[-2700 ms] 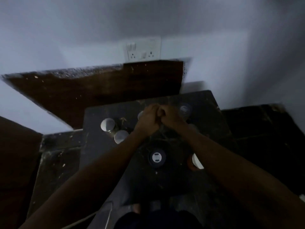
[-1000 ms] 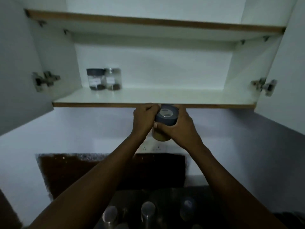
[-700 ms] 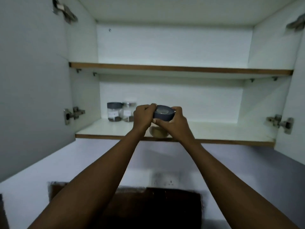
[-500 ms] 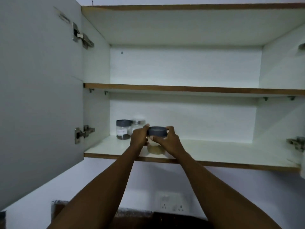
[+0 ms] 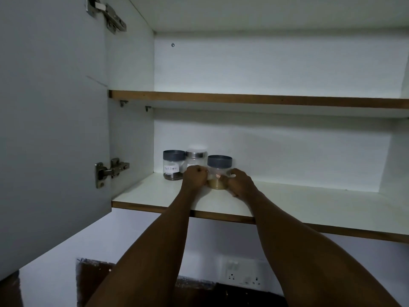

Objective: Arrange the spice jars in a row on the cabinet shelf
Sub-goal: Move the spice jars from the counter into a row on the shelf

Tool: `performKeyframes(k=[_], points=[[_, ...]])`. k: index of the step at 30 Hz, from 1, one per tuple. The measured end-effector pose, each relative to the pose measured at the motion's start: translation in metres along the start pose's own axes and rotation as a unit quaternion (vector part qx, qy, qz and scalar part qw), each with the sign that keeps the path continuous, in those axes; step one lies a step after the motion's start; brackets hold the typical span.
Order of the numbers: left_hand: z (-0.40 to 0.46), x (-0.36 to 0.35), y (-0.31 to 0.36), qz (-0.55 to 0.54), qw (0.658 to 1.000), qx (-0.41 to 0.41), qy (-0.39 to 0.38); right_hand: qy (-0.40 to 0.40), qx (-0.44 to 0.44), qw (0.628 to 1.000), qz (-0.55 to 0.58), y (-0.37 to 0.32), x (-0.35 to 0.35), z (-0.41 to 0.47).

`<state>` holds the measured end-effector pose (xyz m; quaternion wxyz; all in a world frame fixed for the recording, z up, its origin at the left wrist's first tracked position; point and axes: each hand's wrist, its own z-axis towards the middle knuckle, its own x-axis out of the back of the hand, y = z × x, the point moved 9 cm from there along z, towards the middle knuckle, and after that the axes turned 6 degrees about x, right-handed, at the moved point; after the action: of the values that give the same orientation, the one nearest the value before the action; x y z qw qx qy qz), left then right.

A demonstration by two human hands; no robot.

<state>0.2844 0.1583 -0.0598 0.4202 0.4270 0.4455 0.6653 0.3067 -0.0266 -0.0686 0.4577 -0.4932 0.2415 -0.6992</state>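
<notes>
One open white cabinet (image 5: 265, 69) fills the frame, with one door (image 5: 53, 129) swung out at the left carrying two metal hinges, one at the upper left (image 5: 106, 14) and one at mid-left (image 5: 110, 171). Two shelves run across: the upper shelf (image 5: 254, 99) and the lower shelf (image 5: 321, 209) with its brown front edge. Below, at lower centre-right, one white wall socket plate (image 5: 241, 273) shows.

Three spice jars stand in a line at the left centre of the lower shelf. The leftmost grey-lidded jar (image 5: 173, 165) bears a white handwritten label that seems to read "Black Pepper". The steel-lidded jar (image 5: 195, 160) is just beside it, its label hidden. The third jar (image 5: 219, 171), grey-lidded with pale powder, is gripped low on its sides by both hands: left hand (image 5: 194, 178) and right hand (image 5: 240, 182), fingers curled around it.
</notes>
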Motion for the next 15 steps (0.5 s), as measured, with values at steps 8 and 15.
performKeyframes(k=[8, 15], points=[[0.003, -0.005, -0.002, 0.042, 0.999, -0.004, -0.012, 0.010, 0.014, 1.000, -0.012, 0.002, 0.001, 0.007], [0.002, -0.001, -0.004, 0.030, 0.999, -0.012, 0.011, 0.031, -0.048, 0.995, 0.083, 0.012, 0.005, 0.006]])
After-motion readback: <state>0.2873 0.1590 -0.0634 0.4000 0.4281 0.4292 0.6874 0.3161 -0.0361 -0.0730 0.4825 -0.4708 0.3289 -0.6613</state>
